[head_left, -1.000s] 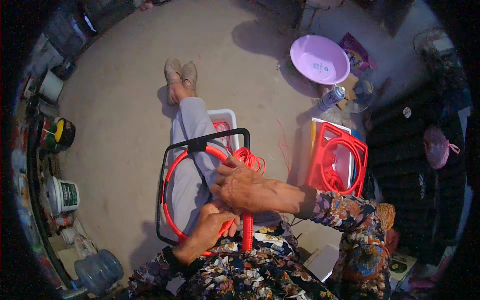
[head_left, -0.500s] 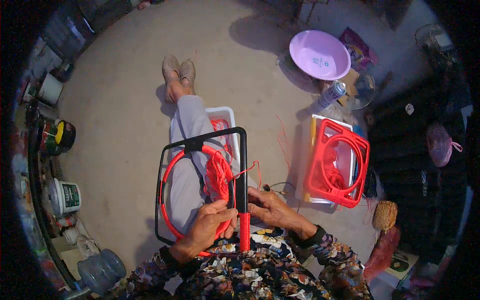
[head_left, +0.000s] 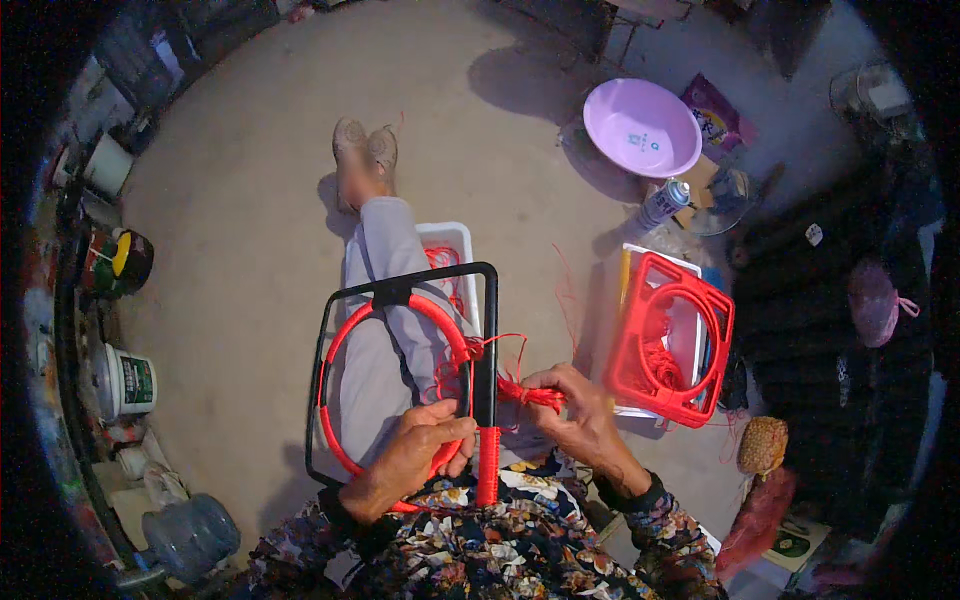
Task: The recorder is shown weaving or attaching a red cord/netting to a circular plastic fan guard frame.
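A black rectangular frame (head_left: 487,350) with a round inner ring (head_left: 436,313) rests across my lap. Red cord is wound around most of the ring and over the lower end of the frame's right side bar; a short stretch of ring at the right shows black. My left hand (head_left: 425,442) is closed around the ring's lower right part. Just right of the side bar, my right hand (head_left: 582,415) pinches a bundle of red cord (head_left: 530,394). A strand loops from the bundle back to the ring.
A white tub (head_left: 462,240) with red cord stands beyond my legs. On the right, a red frame (head_left: 640,300) lies over a white box with more cord. A purple basin (head_left: 640,125) and a spray can (head_left: 663,204) stand farther back. Buckets and a water jug (head_left: 195,540) line the left.
My right hand has moved right and now holds the cord bundle, which earlier hung inside the ring and has come across to the right of the side bar. My left hand keeps its grip.
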A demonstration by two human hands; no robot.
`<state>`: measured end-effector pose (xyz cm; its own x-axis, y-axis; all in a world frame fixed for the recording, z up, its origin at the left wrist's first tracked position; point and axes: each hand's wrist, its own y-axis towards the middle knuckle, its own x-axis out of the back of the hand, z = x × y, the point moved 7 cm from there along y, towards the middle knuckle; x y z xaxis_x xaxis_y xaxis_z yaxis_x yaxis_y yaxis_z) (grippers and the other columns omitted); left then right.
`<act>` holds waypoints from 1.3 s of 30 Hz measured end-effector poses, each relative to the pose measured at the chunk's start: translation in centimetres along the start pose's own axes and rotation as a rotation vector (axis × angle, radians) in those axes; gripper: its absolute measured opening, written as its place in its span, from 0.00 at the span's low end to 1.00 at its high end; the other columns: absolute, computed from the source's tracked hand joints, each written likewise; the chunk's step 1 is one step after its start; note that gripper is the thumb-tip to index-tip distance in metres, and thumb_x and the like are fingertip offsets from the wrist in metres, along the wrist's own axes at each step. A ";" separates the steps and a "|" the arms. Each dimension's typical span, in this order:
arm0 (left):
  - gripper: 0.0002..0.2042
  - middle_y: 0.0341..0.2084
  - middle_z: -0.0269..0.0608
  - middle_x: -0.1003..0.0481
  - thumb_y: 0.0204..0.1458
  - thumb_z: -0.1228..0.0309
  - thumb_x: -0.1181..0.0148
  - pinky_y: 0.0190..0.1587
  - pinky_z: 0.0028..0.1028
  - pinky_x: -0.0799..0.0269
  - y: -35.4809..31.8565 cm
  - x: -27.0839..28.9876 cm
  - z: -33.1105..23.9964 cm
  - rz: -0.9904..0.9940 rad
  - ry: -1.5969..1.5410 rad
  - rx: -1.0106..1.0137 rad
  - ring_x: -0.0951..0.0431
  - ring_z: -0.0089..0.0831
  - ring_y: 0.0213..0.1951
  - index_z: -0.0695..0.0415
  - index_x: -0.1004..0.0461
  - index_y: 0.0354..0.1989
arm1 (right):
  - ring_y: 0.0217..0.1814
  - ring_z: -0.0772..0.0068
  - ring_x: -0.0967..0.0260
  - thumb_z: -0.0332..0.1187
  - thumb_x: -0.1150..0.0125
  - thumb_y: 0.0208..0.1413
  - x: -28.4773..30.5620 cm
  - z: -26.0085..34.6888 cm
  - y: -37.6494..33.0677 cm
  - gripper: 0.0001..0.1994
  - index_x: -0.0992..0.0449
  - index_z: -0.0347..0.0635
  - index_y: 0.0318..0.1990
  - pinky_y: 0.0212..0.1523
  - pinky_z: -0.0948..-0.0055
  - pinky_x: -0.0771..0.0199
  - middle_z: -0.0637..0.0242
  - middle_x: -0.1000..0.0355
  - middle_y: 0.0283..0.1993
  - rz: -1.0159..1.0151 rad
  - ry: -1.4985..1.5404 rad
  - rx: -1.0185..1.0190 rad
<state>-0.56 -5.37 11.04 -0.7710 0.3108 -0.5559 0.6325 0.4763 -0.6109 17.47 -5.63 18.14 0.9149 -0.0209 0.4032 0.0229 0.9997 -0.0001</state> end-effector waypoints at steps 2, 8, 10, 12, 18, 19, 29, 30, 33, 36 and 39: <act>0.08 0.18 0.40 0.30 0.54 0.69 0.47 0.13 0.20 0.42 0.1 0.2 0.2 -0.009 0.019 0.010 0.33 0.25 0.12 0.61 0.35 0.30 | 0.36 0.65 0.32 0.25 0.44 0.46 0.5 0.6 0.7 0.08 0.27 0.37 0.36 0.39 0.71 0.33 0.61 0.30 0.32 -0.015 -0.030 0.086; 0.09 0.16 0.40 0.30 0.53 0.69 0.47 0.13 0.20 0.42 0.0 -0.4 -0.4 -0.001 -0.004 -0.002 0.33 0.25 0.12 0.62 0.33 0.27 | 0.33 0.66 0.34 0.30 0.47 0.53 -3.3 2.0 4.4 0.06 0.30 0.39 0.37 0.35 0.71 0.34 0.62 0.31 0.29 -0.127 0.128 0.325; 0.09 0.16 0.40 0.30 0.53 0.69 0.46 0.13 0.20 0.42 0.3 -0.2 -0.2 0.024 -0.020 -0.011 0.33 0.25 0.11 0.62 0.33 0.27 | 0.29 0.67 0.34 0.32 0.50 0.56 -3.6 1.0 4.5 0.07 0.32 0.39 0.38 0.33 0.71 0.34 0.63 0.32 0.26 -0.143 0.254 0.187; 0.08 0.16 0.40 0.30 0.53 0.69 0.46 0.13 0.20 0.42 0.0 0.2 -0.1 0.015 -0.039 -0.020 0.33 0.25 0.11 0.61 0.33 0.27 | 0.26 0.68 0.35 0.35 0.53 0.58 -3.5 0.1 2.8 0.09 0.33 0.39 0.39 0.30 0.72 0.33 0.64 0.34 0.25 -0.110 0.530 -0.142; 0.08 0.17 0.39 0.29 0.52 0.69 0.45 0.12 0.20 0.44 0.0 0.4 -0.2 -0.003 -0.077 -0.004 0.32 0.24 0.11 0.61 0.32 0.30 | 0.17 0.81 0.42 0.37 0.44 0.54 7.3 -7.5 -6.3 0.09 0.31 0.41 0.35 0.19 0.78 0.41 0.69 0.36 0.19 -0.136 0.445 -0.589; 0.08 0.17 0.39 0.29 0.51 0.69 0.45 0.11 0.20 0.44 0.0 0.3 -0.2 0.002 -0.093 0.000 0.32 0.24 0.11 0.62 0.32 0.32 | 0.17 0.82 0.42 0.36 0.42 0.52 9.6 -8.8 -8.2 0.09 0.31 0.41 0.34 0.18 0.79 0.42 0.70 0.36 0.20 -0.171 0.183 -0.664; 0.16 0.17 0.39 0.29 0.50 0.69 0.44 0.12 0.20 0.43 0.2 0.5 -0.3 -0.014 -0.069 -0.010 0.32 0.24 0.11 0.63 0.34 0.46 | 0.21 0.85 0.40 0.34 0.45 0.55 4.4 -7.9 -6.2 0.13 0.30 0.42 0.47 0.20 0.81 0.38 0.74 0.33 0.26 0.000 0.076 -0.687; 0.17 0.17 0.39 0.29 0.50 0.69 0.44 0.12 0.20 0.43 0.2 0.4 -0.5 -0.011 -0.065 -0.012 0.32 0.24 0.11 0.63 0.34 0.46 | 0.22 0.86 0.40 0.36 0.45 0.56 2.7 -6.2 -4.2 0.14 0.30 0.42 0.48 0.22 0.82 0.38 0.75 0.33 0.27 0.080 0.130 -0.652; 0.16 0.17 0.39 0.29 0.50 0.69 0.44 0.12 0.20 0.43 -0.1 0.6 -0.6 0.004 -0.082 -0.039 0.32 0.24 0.11 0.63 0.34 0.46 | 0.25 0.87 0.43 0.40 0.46 0.57 -3.0 -4.1 -1.4 0.14 0.28 0.42 0.46 0.25 0.83 0.42 0.78 0.35 0.25 0.234 0.279 -0.431; 0.16 0.17 0.39 0.29 0.51 0.69 0.44 0.12 0.20 0.43 0.1 0.3 -0.5 0.008 -0.079 -0.034 0.32 0.24 0.11 0.63 0.34 0.46 | 0.24 0.88 0.45 0.39 0.46 0.56 -4.2 -3.6 -1.8 0.11 0.27 0.41 0.39 0.24 0.82 0.45 0.80 0.38 0.23 0.353 0.317 -0.505; 0.15 0.17 0.39 0.29 0.51 0.69 0.45 0.11 0.20 0.43 0.3 1.0 0.1 0.003 -0.079 -0.055 0.31 0.24 0.11 0.63 0.35 0.46 | 0.23 0.88 0.46 0.37 0.45 0.54 -3.9 -3.1 -3.3 0.09 0.27 0.40 0.32 0.23 0.82 0.47 0.80 0.39 0.20 0.308 0.281 -0.540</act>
<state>-1.16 -4.98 10.23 -0.7597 0.2475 -0.6013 0.6278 0.5203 -0.5790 15.08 -8.88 13.71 0.9802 0.1894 0.0586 -0.1242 0.8171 -0.5629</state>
